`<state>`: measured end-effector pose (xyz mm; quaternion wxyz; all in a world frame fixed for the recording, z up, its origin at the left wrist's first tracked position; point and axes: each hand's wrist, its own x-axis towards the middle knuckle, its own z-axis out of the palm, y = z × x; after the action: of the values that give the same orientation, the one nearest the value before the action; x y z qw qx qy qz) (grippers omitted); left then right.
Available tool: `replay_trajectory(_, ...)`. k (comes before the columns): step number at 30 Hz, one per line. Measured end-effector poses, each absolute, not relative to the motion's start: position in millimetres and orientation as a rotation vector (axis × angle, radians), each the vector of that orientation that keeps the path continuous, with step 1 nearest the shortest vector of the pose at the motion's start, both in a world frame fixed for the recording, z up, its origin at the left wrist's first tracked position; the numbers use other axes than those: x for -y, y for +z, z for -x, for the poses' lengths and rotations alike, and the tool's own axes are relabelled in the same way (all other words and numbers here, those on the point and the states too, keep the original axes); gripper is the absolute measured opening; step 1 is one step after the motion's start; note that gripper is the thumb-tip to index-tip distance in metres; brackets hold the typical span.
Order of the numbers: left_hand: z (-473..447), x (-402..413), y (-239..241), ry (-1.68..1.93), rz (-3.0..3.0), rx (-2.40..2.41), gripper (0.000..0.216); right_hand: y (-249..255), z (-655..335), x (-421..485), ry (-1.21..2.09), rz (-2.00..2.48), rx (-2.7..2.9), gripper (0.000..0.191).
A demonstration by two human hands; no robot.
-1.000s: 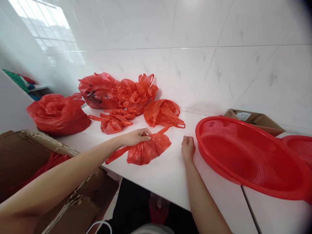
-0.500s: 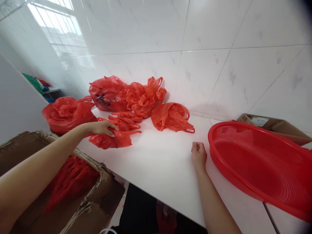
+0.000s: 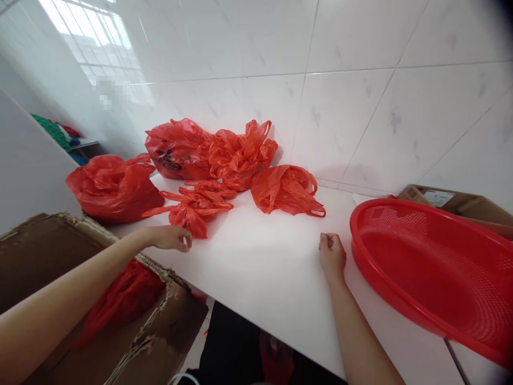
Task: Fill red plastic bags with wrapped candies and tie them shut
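My left hand hovers over the left part of the white table, fingers loosely curved with a gap at the thumb and nothing in them. Just beyond it lies a small tied red plastic bag, apart from the fingers. More small red bags lie bunched behind that one. On the right, my right hand rests on the table in a loose fist, and I see nothing held in it. It is beside the red plastic basket. An open red bag lies between the two hands, farther back.
Full red bags stand against the tiled wall, and another bulging red bag sits at the left end. A torn cardboard box with red material inside stands at the lower left. Another cardboard box is behind the basket.
My left hand has let go of the small red bag and drawn back toward me. The bag now lies on the table. My right hand stays in its fist.
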<state>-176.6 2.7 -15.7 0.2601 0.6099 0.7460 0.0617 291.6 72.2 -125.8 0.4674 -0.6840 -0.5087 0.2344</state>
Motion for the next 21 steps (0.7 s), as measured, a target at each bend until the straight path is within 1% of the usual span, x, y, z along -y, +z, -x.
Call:
replay_trajectory(5, 165, -26, -38, 0.073, -1.518, -2.023, 0.022, -124, -294, -71, 0.594, 1.650, 1.252, 0.033)
replay_trajectory(9, 164, -45, -32, 0.007, -1.507, -2.029, 0.023, -120, -291, -73, 0.611, 1.599, 1.251, 0.034)
replay_trajectory(12, 156, -41, -22, -0.090, -1.592, -1.931, 0.019, -113, -279, -58, 0.661, 1.526, 1.291, 0.035)
replay_trajectory(15, 140, -30, -13, -0.157, -1.710, -1.814, 0.015, -92, -271, -17, 0.771, 1.400, 1.424, 0.035)
replay_trajectory(17, 124, -24, -5, -0.183, -1.769, -1.754, 0.021, -64, -282, 18, 0.816, 1.206, 1.639, 0.031)
replay_trajectory(19, 103, -19, 4, -0.206, -1.771, -1.690, 0.034, -28, -317, 51, 0.604, 1.101, 1.765, 0.027)
replay_trajectory(21, 78, -16, 14, -0.229, -1.743, -1.615, 0.044, 5, -381, 78, 0.255, 1.282, 1.661, 0.020)
